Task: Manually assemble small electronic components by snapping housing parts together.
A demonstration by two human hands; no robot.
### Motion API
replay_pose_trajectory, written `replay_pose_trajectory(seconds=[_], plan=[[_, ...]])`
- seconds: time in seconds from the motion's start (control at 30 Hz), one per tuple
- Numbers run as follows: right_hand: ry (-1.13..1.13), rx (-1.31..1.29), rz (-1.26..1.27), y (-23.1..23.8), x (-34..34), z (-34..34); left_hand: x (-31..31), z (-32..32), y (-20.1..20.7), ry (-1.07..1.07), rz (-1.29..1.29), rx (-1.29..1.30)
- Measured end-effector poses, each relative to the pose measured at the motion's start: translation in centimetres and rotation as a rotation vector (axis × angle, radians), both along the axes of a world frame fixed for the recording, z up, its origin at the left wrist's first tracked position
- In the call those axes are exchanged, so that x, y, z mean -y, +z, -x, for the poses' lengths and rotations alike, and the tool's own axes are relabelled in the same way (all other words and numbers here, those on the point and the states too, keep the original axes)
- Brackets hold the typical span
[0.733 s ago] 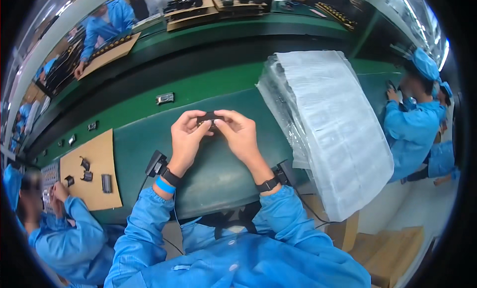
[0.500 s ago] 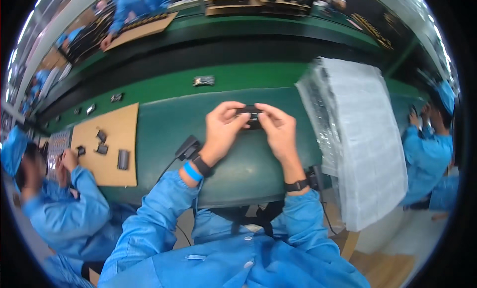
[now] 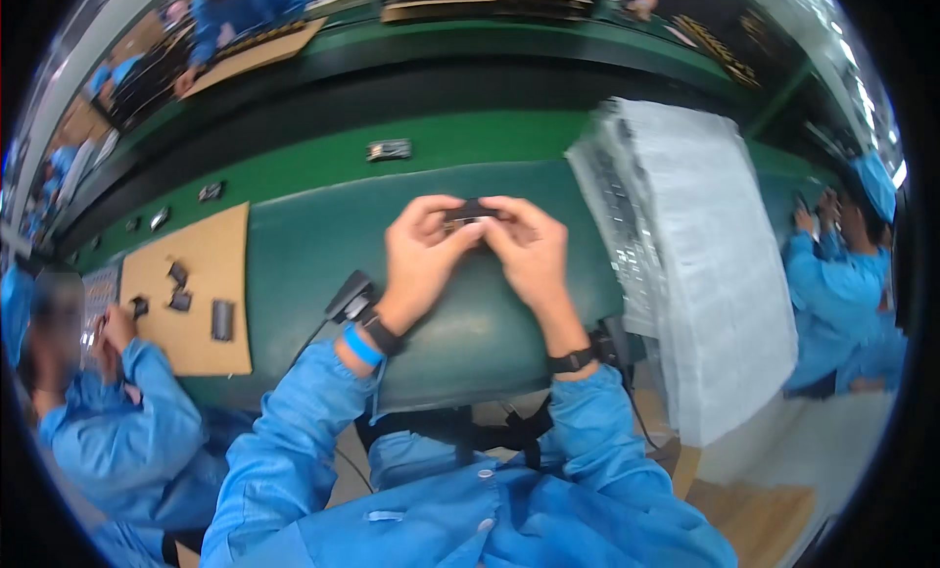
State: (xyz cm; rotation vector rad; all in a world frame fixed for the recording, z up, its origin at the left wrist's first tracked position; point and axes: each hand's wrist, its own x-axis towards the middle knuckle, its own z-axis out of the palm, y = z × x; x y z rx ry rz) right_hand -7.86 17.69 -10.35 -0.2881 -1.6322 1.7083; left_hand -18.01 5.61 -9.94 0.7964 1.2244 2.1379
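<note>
Between my two hands, above the green mat, is a small black device part (image 3: 472, 212); its exact kind is hidden by my fingers. My left hand (image 3: 423, 252) grips its left end, with the thumb on the near face. On the other end, my right hand (image 3: 529, 250) is closed, its thumb close to the left one. Near my left wrist, with its dark band and blue strap, lies a black box-shaped device (image 3: 351, 296) with a cable. Beyond my hands a small dark and silver module (image 3: 389, 150) rests on the green strip.
A tall stack of white foam sheets or bags (image 3: 700, 255) stands at the right. To the left, a cardboard sheet (image 3: 196, 348) carries several black parts. More small modules (image 3: 211, 191) sit along the green strip. Co-workers in blue work at both sides and across the bench.
The black part has been tilted in my hands, so its face shows less and its edge more. The whole view has shifted slightly; both hands keep their hold.
</note>
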Motion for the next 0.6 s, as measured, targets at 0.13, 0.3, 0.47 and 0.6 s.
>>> replay_pose_trajectory(seconds=[0.13, 0.3, 0.47, 0.6], plan=[[-0.123, 0.047, -0.276, 0.5, 1.0, -0.7, 0.2, 0.4, 0.3, 0.009, 0.068, -0.01], [-0.435, 0.257, -0.854, 10.8, 5.6, -11.2, 0.7, 1.6, -0.6, 0.045, 0.073, 0.016], [-0.897, 0.951, -1.124, 12.8, -4.9, -26.7, 0.1, 1.0, 0.5, 0.043, 0.116, -0.054], [-0.81, 0.976, -1.086, 9.6, -7.6, -28.6, -0.3, 1.2, 0.2, 0.076, 0.163, -0.065]])
